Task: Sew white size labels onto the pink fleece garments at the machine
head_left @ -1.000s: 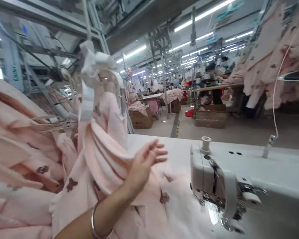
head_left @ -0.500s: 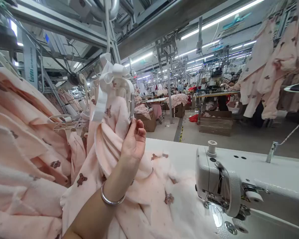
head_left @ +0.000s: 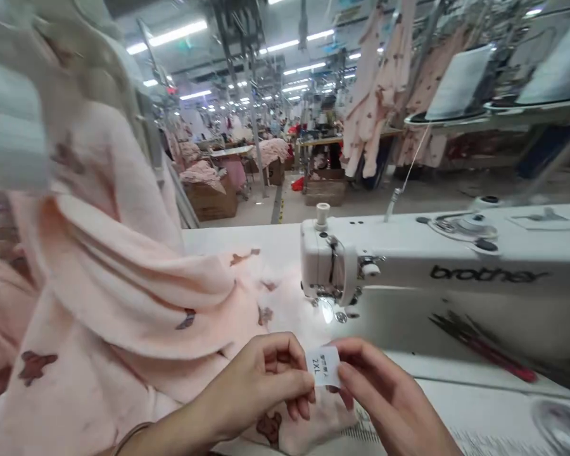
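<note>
A small white size label (head_left: 323,366) printed "2XL" is pinched at both sides between my two hands. My left hand (head_left: 275,377) grips its left edge with thumb and fingers, and a metal bangle shows at that wrist. The right edge is between the thumb and forefinger of my right hand (head_left: 370,380). Beneath and to the left, pale pink plush fabric (head_left: 137,310) with brown bear prints drapes from a hanging clamp onto the table. Just beyond my hands stands the white sewing machine (head_left: 330,266), its needle area lit.
Dark scissors or tweezers with a red part (head_left: 489,354) lie on the machine bed at right. White thread cones (head_left: 460,82) stand behind the machine. Pink garments (head_left: 368,95) hang farther back, with cardboard boxes (head_left: 213,197) on the floor.
My left hand has left the hanging fabric by the clamp and come down in front of the machine. My right hand has come into view, and both now hold the label. The view has turned right.
</note>
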The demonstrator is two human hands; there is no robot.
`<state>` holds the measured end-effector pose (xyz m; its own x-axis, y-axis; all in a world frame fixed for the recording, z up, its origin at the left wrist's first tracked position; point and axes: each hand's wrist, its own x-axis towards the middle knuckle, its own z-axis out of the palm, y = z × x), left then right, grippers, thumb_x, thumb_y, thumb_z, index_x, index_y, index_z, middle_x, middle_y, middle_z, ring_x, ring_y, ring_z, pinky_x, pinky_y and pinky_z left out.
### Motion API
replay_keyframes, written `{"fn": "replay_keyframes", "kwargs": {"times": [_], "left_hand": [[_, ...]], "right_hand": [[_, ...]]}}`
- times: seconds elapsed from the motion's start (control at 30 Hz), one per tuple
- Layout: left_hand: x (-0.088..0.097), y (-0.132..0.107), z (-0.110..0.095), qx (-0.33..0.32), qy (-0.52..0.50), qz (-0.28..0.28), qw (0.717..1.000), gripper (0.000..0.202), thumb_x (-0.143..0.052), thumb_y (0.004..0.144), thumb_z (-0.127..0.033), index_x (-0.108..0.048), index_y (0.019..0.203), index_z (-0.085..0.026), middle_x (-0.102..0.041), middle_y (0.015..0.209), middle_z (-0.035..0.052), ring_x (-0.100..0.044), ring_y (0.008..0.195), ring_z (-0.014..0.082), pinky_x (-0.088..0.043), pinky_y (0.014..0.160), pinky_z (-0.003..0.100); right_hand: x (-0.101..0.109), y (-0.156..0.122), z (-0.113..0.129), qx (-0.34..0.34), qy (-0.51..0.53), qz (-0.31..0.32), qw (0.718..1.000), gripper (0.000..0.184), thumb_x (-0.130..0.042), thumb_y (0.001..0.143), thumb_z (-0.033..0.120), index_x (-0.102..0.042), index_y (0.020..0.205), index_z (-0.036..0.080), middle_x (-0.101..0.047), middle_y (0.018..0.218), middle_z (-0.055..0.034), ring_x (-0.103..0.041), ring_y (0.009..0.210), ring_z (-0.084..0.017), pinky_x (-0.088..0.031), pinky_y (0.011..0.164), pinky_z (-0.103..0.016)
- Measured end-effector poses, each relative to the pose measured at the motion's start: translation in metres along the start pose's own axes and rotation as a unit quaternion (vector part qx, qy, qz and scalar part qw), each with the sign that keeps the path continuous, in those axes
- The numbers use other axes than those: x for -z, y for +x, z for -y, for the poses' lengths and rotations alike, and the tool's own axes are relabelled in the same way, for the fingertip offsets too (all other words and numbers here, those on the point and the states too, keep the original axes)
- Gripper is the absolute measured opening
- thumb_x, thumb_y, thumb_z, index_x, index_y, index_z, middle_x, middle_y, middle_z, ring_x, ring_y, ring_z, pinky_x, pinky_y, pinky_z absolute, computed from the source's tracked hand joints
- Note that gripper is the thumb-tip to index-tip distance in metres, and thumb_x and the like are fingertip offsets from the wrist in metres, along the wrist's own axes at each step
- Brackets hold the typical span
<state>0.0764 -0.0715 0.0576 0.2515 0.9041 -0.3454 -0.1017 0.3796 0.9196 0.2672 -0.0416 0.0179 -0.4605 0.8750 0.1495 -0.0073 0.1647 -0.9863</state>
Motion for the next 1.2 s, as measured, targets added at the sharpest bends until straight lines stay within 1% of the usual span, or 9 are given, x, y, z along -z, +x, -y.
{"fn": "replay_keyframes", "kwargs": {"times": [0.1,0.23,0.37,0.7,0.93,1.0,1.07,1.13,1.2], "left_hand": [[0.003,0.000,0.004,0.020,0.046,0.005,0.999,0.022,-0.068,0.074,-0.028,-0.053,0.078,-0.013,-0.058,0.063,0.0007,-0.052,0.053,0.0073,-0.042,0.050,0.017],[0.009,0.004,0.002,-0.016,0.109,-0.035,0.993,0.032,-0.074,0.071,-0.028,-0.059,0.094,-0.012,-0.057,0.078,0.0005,-0.054,0.070,0.0079,-0.046,0.063,0.017],[0.008,0.009,0.002,-0.019,0.095,-0.055,0.994,0.031,-0.073,0.073,-0.036,-0.058,0.081,-0.010,-0.057,0.074,0.0007,-0.054,0.068,0.0085,-0.046,0.062,0.018],[0.007,0.018,0.007,0.020,0.071,-0.068,0.995,0.031,-0.073,0.073,-0.036,-0.057,0.078,-0.010,-0.059,0.069,0.0006,-0.058,0.063,0.0097,-0.049,0.062,0.020],[0.005,0.021,0.008,0.009,0.099,-0.067,0.993,0.028,-0.070,0.077,-0.037,-0.059,0.078,-0.011,-0.059,0.069,0.0007,-0.056,0.061,0.0085,-0.048,0.060,0.019],[0.007,0.023,0.002,-0.008,0.128,-0.069,0.989,0.027,-0.067,0.078,-0.037,-0.060,0.078,-0.011,-0.059,0.068,0.0004,-0.056,0.060,0.0088,-0.047,0.058,0.019],[0.012,0.031,-0.006,-0.049,0.211,-0.106,0.970,0.023,-0.065,0.081,-0.035,-0.061,0.078,-0.012,-0.060,0.067,0.0005,-0.057,0.060,0.0097,-0.046,0.057,0.019],[0.021,0.048,-0.008,-0.095,0.337,-0.150,0.925,0.016,-0.062,0.083,-0.030,-0.063,0.079,-0.015,-0.063,0.070,0.0009,-0.058,0.064,0.0115,-0.045,0.060,0.021],[0.032,0.068,0.000,-0.129,0.444,-0.156,0.873,0.010,-0.061,0.084,-0.026,-0.064,0.081,-0.016,-0.066,0.080,0.0018,-0.061,0.074,0.0142,-0.046,0.069,0.025]], "right_hand": [[-0.015,0.007,0.008,-0.094,0.078,-0.018,0.992,0.030,-0.060,0.087,0.046,-0.058,0.076,0.019,-0.053,0.068,0.0018,-0.052,0.065,-0.011,-0.044,0.060,-0.017],[-0.023,0.004,0.009,-0.139,0.104,-0.045,0.984,0.032,-0.064,0.083,0.048,-0.059,0.076,0.018,-0.050,0.067,0.0030,-0.047,0.065,-0.011,-0.038,0.061,-0.019],[-0.022,0.004,0.011,-0.172,0.095,-0.028,0.980,0.035,-0.063,0.083,0.052,-0.059,0.077,0.018,-0.050,0.068,0.0032,-0.045,0.066,-0.010,-0.035,0.061,-0.019],[-0.013,0.008,0.003,-0.179,0.060,-0.004,0.982,0.031,-0.059,0.086,0.049,-0.059,0.079,0.018,-0.053,0.071,0.0021,-0.049,0.070,-0.013,-0.038,0.064,-0.021],[-0.007,0.008,-0.008,-0.164,0.053,0.008,0.985,0.030,-0.056,0.089,0.047,-0.058,0.079,0.019,-0.053,0.070,0.0017,-0.051,0.068,-0.013,-0.041,0.062,-0.022],[0.000,0.004,-0.016,-0.134,-0.004,-0.004,0.991,0.025,-0.054,0.091,0.045,-0.060,0.087,0.021,-0.057,0.075,0.0015,-0.053,0.069,-0.013,-0.043,0.062,-0.022],[0.008,-0.001,-0.029,-0.056,-0.118,-0.070,0.989,0.019,-0.052,0.093,0.039,-0.061,0.097,0.023,-0.060,0.083,0.0011,-0.054,0.071,-0.013,-0.043,0.062,-0.022],[0.013,-0.006,-0.045,0.062,-0.253,-0.122,0.958,0.017,-0.050,0.096,0.031,-0.060,0.106,0.022,-0.061,0.094,-0.0014,-0.056,0.081,-0.015,-0.044,0.069,-0.024],[0.011,-0.010,-0.062,0.174,-0.374,-0.112,0.904,0.022,-0.045,0.098,0.021,-0.058,0.115,0.016,-0.060,0.108,-0.0074,-0.055,0.101,-0.020,-0.042,0.084,-0.030]]}}
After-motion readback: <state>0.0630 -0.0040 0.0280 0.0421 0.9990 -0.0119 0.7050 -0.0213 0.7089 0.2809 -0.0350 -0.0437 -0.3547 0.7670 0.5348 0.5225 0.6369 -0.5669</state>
